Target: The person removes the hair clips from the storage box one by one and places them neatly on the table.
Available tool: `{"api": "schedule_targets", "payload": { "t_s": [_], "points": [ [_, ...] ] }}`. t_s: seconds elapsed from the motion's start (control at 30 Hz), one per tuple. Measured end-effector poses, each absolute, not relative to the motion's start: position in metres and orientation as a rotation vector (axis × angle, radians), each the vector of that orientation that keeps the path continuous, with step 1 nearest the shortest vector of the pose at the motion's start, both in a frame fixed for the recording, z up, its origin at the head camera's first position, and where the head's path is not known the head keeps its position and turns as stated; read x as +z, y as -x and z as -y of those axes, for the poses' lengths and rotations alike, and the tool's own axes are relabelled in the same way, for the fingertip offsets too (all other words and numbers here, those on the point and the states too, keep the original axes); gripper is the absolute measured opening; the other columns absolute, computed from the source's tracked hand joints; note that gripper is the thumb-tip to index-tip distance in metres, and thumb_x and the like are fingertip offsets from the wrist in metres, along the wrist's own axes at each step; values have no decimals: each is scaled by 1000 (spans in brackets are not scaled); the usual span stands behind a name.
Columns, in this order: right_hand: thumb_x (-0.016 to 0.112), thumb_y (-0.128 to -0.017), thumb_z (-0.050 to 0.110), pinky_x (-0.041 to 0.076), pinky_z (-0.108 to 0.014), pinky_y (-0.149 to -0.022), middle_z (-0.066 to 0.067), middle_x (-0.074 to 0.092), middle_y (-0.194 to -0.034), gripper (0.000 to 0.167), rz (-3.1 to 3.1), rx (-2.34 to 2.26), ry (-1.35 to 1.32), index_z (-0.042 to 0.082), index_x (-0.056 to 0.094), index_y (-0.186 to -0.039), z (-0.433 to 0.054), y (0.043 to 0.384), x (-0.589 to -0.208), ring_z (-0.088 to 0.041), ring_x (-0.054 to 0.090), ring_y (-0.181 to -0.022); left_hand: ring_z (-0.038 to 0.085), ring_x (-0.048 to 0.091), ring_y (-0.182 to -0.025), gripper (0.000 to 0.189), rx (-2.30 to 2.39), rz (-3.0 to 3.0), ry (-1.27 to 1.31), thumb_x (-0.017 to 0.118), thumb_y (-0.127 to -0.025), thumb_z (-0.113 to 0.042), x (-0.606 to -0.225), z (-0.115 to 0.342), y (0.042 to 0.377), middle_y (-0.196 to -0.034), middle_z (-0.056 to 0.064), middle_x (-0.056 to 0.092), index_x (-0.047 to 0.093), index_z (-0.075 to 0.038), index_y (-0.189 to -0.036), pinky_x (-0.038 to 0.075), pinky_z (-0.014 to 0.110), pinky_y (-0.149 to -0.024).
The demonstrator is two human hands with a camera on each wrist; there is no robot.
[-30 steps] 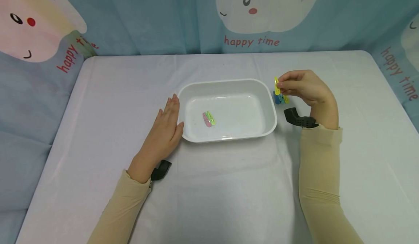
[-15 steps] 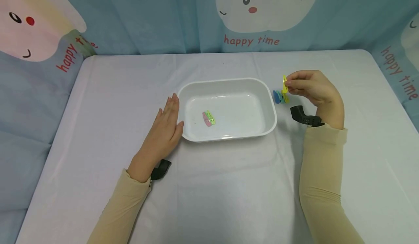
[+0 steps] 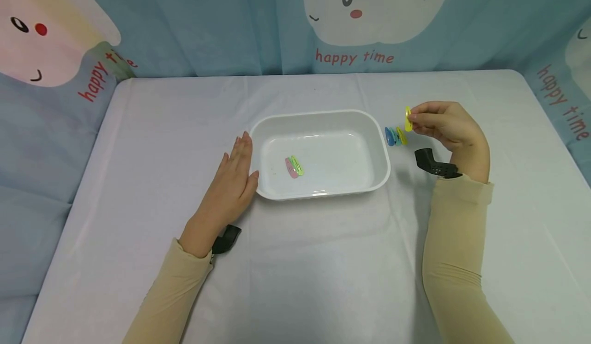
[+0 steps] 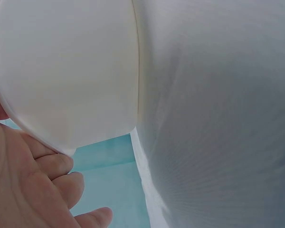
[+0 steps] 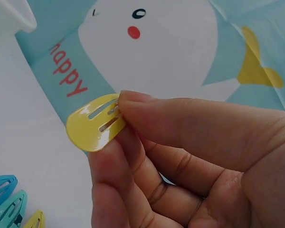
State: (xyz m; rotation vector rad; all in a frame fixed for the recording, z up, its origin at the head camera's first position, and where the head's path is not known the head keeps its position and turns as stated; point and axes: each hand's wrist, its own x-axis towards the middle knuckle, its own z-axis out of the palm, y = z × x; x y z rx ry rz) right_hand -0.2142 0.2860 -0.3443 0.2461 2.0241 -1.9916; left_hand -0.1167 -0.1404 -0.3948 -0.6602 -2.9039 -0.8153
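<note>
My right hand (image 3: 448,123) pinches a yellow snap hair clip (image 5: 92,124) between thumb and fingers, above the table at the right of the white basin (image 3: 323,191). Below and left of that hand, a blue hair clip (image 3: 390,137), a teal hair clip (image 5: 10,209) and a second yellow hair clip (image 3: 401,136) lie side by side. Inside the basin a pink hair clip (image 3: 291,168) and a green hair clip (image 3: 297,165) lie together. My left hand (image 3: 228,180) rests with straight fingers against the basin's left rim; in the left wrist view its fingertips touch the rim.
A white cloth covers the table (image 3: 323,272). Blue curtains (image 3: 208,26) with cartoon whales hang along the back and both sides. Each wrist carries a black camera mount, such as the right wrist's mount (image 3: 436,165).
My right hand has moved a little to the right with the yellow hair clip, away from the row of clips, which now shows fully. The left hand and the basin have stayed put.
</note>
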Motion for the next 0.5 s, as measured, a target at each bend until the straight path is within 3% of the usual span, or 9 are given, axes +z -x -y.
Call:
{"api": "schedule_targets", "payload": {
  "t_s": [0.5],
  "points": [
    [67,-87,8,52,-20,-65,1,67,-78,11,-2104,-1863,-314,11,73,-78,-296,218,-354,-12,61,-68,24,5,-143,62,-812,2889,660,37,-99,-19,-395,140,116,-156,13,6,7,2,-150,13,56,-110]
  ]
}}
